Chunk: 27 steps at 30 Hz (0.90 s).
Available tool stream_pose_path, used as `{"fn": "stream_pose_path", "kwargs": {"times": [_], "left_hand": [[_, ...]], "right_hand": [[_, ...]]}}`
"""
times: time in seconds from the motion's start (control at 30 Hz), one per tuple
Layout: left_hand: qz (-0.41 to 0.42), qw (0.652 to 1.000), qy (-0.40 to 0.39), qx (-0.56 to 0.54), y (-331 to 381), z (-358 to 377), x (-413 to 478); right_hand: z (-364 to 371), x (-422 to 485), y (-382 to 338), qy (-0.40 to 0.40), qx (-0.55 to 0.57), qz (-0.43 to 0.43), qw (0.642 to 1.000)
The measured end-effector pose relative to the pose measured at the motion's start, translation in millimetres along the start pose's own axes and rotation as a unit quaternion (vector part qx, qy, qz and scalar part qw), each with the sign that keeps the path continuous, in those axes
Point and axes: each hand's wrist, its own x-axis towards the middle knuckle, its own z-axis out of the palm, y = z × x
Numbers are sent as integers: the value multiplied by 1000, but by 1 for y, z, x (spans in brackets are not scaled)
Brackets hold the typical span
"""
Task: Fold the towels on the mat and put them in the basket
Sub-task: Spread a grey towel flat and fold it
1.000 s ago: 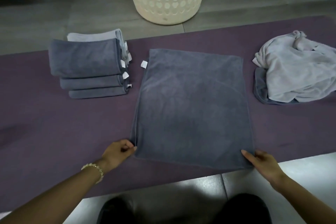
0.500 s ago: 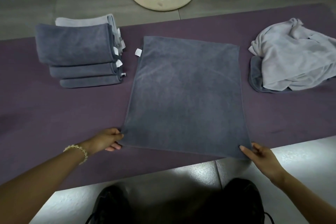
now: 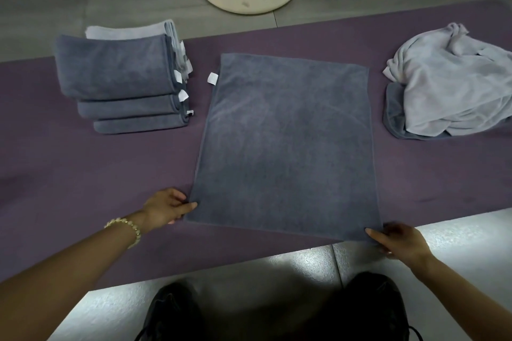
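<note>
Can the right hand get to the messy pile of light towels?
Probably yes. Only bare mat lies between the right hand and the messy pile, farther back on the same side. But it pinches a corner of the spread grey towel and must let go first.

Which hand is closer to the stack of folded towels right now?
Left. The left hand pinches the spread towel's near-left corner, on the same side as the folded stack; the right hand holds the near-right corner, across the whole towel.

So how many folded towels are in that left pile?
4 visible: one dark grey folded towel on top, two more beneath it, one pale lilac folded towel behind. Others may hide underneath.
</note>
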Motion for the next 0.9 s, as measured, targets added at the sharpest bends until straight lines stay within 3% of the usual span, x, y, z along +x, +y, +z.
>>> {"fn": "stream_pose_path", "kwargs": {"times": [0.17,0.3,0.4,0.57,0.63,0.73,0.8,0.9], "left_hand": [[-6,993,-82,80,6,2,-5],[-22,986,-101,-134,34,-8,-5],[-15,958,-71,-276,63,-17,4],[29,906,2,-422,98,-17,29],[56,922,49,-381,99,-9,40],[70,977,158,-128,83,2,56],[53,988,147,-8,71,8,62],[39,991,127,10,70,12,64]], "right_hand": [[-10,-3,-11,-115,122,73,983],[-20,4,-37,-166,296,111,934],[-29,19,-62,-137,347,108,921],[-31,45,-91,-98,449,93,883],[-27,53,-95,-74,452,68,886],[-16,66,-83,40,261,8,965],[-11,68,-75,86,121,-17,989],[-10,65,-74,70,87,-17,994]]}}
